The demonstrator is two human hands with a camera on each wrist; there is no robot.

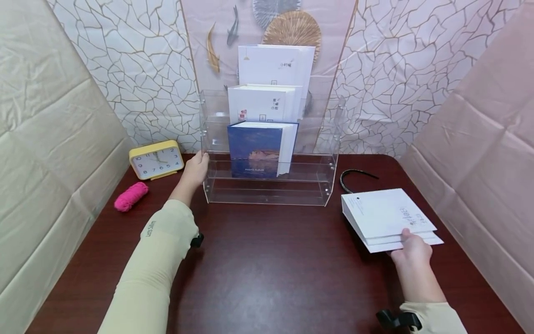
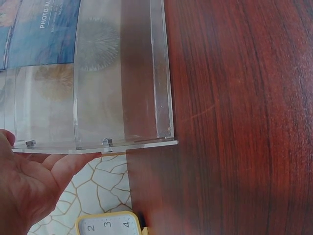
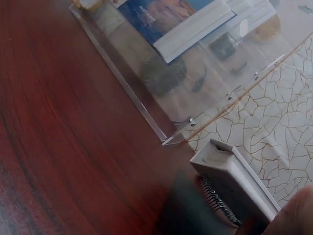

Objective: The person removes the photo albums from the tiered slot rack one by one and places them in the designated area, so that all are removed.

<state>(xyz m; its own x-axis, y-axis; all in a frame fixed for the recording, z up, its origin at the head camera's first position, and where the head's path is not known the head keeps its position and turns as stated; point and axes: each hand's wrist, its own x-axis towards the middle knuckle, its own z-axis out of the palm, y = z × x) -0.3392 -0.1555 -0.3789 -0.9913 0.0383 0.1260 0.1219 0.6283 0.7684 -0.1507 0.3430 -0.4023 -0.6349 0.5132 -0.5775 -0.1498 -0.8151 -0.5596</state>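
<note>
In the head view my left hand (image 1: 197,168) grips the left side panel of a clear acrylic tiered rack (image 1: 267,202); in the left wrist view its thumb and fingers lie on either side of that panel. A blue photo album (image 1: 254,150) stands upright in the front tier. Behind it, one tier up each, stand a white album (image 1: 250,102) and a taller white album (image 1: 264,65). My right hand (image 1: 413,253) pinches another white album (image 1: 384,213) by its near edge, thumb on the cover, tilted over the table right of the rack.
A black toothed headband (image 1: 354,172) lies behind the held album. On the left stand a yellow alarm clock (image 1: 156,160) and, nearer, a pink yarn skein (image 1: 131,196). Patterned cloth (image 1: 137,60) hangs behind, with pale fabric walls (image 1: 46,162) at both sides of the dark table (image 1: 267,269).
</note>
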